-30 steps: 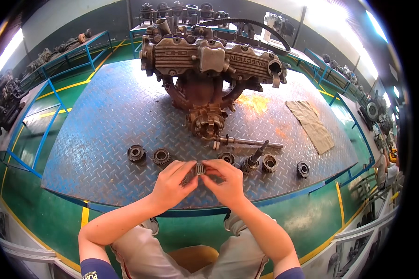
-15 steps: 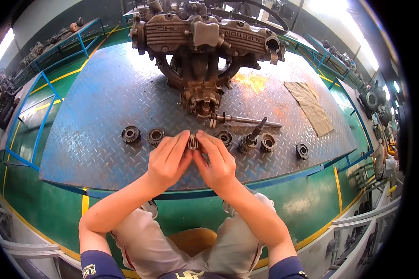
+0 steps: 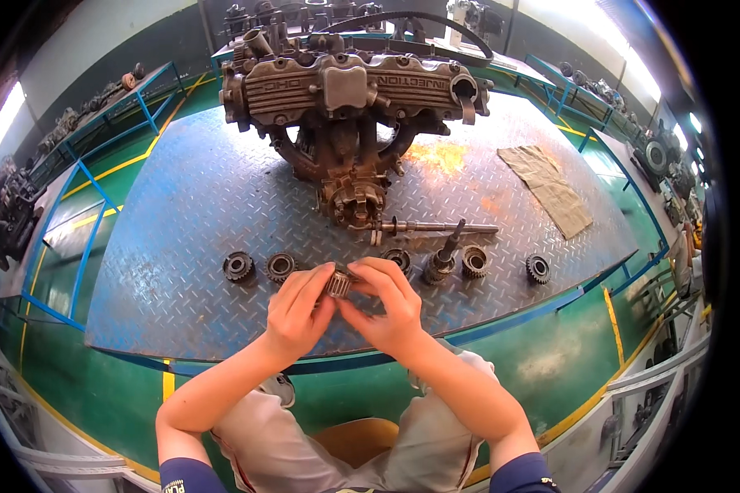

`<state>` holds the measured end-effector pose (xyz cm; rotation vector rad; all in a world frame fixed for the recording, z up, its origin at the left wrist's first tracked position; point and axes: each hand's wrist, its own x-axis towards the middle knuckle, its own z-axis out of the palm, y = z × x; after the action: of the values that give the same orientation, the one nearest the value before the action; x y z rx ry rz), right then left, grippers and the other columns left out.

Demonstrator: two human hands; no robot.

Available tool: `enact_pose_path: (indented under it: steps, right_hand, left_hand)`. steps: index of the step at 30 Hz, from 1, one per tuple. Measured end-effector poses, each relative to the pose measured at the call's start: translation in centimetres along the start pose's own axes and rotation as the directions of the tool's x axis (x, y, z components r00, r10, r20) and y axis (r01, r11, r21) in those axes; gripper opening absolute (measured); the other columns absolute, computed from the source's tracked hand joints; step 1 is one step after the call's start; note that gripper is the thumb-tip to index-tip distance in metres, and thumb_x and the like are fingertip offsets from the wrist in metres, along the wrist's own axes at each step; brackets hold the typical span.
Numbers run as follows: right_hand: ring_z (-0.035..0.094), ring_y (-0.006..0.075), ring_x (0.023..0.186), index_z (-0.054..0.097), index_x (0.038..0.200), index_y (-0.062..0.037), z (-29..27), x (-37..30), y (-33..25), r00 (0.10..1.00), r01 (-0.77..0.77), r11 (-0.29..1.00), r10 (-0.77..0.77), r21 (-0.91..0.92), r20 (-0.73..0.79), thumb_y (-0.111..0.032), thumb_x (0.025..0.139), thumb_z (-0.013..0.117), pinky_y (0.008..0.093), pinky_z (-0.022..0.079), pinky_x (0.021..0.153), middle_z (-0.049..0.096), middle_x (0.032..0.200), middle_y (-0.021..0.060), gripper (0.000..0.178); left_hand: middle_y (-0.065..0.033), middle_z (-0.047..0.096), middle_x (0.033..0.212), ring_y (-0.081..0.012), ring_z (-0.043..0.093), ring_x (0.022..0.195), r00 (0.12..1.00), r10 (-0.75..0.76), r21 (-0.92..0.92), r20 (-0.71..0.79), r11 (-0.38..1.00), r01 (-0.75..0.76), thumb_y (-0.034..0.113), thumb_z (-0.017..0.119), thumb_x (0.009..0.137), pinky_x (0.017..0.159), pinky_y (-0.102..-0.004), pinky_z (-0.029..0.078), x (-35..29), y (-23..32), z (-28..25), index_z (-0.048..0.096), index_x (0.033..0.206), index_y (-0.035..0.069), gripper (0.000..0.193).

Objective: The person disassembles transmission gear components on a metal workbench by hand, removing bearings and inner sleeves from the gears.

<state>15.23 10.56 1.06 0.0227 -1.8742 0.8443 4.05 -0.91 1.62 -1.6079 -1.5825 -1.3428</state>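
Observation:
Above the near edge of the metal-topped table [image 3: 181, 287], I hold a small needle roller bearing [image 3: 338, 284], a short ring with slots round its side. The fingertips of my left hand [image 3: 294, 311] pinch it from the left. My right hand [image 3: 390, 308] has its thumb and forefinger at the bearing's right side, with a gap towards the palm. Beyond my hands lie toothed gears: two on the left [image 3: 238, 266] [image 3: 280, 266], one partly hidden gear [image 3: 397, 260], and others further right [image 3: 474, 261] [image 3: 538, 269]. A gear with an upright shaft [image 3: 441, 261] stands among them.
A large brown engine [image 3: 349, 123] occupies the table's far middle. A long metal shaft [image 3: 444, 228] lies before it. On the right is a folded tan cloth [image 3: 547, 189]. Blue-framed benches with machine parts [image 3: 99, 103] stand around the green floor.
The bearing is tilted more, and my right fingers are spread wider around it. The table and everything on it appear lower in view.

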Motion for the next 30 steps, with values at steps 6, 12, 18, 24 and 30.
enact_pose_path:
  steps: [6, 12, 18, 24, 30]
  right_hand:
    - [0.067, 0.0244, 0.091, 0.059, 0.110, 0.0030, -0.4, -0.1, 0.2, 0.992, -0.081, 0.991, 0.070, 0.104, 0.103, 0.006, 0.071, 0.075, 0.0303, 0.060, 0.078, 0.058, 0.110, 0.0152, 0.043]
    - [0.066, 0.0212, 0.094, 0.059, 0.111, 0.0041, -0.2, 0.0, 0.6, 0.991, -0.111, 0.983, 0.098, 0.147, 0.093, 0.009, 0.069, 0.076, 0.0315, 0.061, 0.077, 0.059, 0.108, 0.0151, 0.046]
    - [0.066, 0.0197, 0.095, 0.060, 0.114, 0.0036, -0.3, -0.2, 0.8, 0.960, -0.275, 0.927, 0.254, 0.253, 0.113, 0.009, 0.075, 0.071, 0.0307, 0.060, 0.080, 0.058, 0.111, 0.0124, 0.041]
    - [0.067, 0.0196, 0.093, 0.060, 0.115, 0.0037, 0.7, -0.6, 0.9, 0.912, -0.409, 0.861, 0.397, 0.302, 0.101, 0.008, 0.080, 0.067, 0.0299, 0.060, 0.079, 0.058, 0.111, 0.0120, 0.037]
    - [0.067, 0.0195, 0.093, 0.061, 0.115, 0.0042, 1.7, -0.9, 0.4, 0.874, -0.476, 0.835, 0.484, 0.276, 0.045, 0.006, 0.081, 0.067, 0.0289, 0.059, 0.077, 0.057, 0.110, 0.0111, 0.034]
  left_hand:
    - [-0.0180, 0.067, 0.096, -0.0296, 0.065, 0.079, 1.000, -0.023, 0.007, 0.013, 1.000, 0.023, -0.014, 0.059, 0.074, 0.068, -0.0319, 0.053, 0.1, -0.2, 0.3, 0.064, 0.107, -0.006, 0.035]
    - [-0.0172, 0.066, 0.098, -0.0306, 0.064, 0.081, 0.997, -0.070, -0.043, 0.045, 0.997, 0.072, -0.012, 0.061, 0.075, 0.068, -0.0336, 0.053, -0.4, -0.7, 0.7, 0.063, 0.111, -0.005, 0.037]
    - [-0.0125, 0.065, 0.102, -0.0184, 0.063, 0.078, 0.948, -0.288, -0.192, 0.137, 0.931, 0.310, -0.009, 0.061, 0.078, 0.062, -0.0248, 0.050, -0.2, -0.5, 0.4, 0.064, 0.113, -0.001, 0.036]
    - [-0.0105, 0.065, 0.099, -0.0148, 0.060, 0.070, 0.908, -0.391, -0.160, 0.151, 0.896, 0.413, -0.003, 0.066, 0.077, 0.060, -0.0240, 0.048, -0.3, -0.6, 0.6, 0.066, 0.111, 0.001, 0.034]
    - [-0.0090, 0.067, 0.092, -0.0126, 0.059, 0.067, 0.851, -0.492, -0.172, 0.185, 0.836, 0.521, 0.000, 0.066, 0.078, 0.055, -0.0239, 0.044, -0.5, -1.0, 0.8, 0.068, 0.108, 0.001, 0.030]
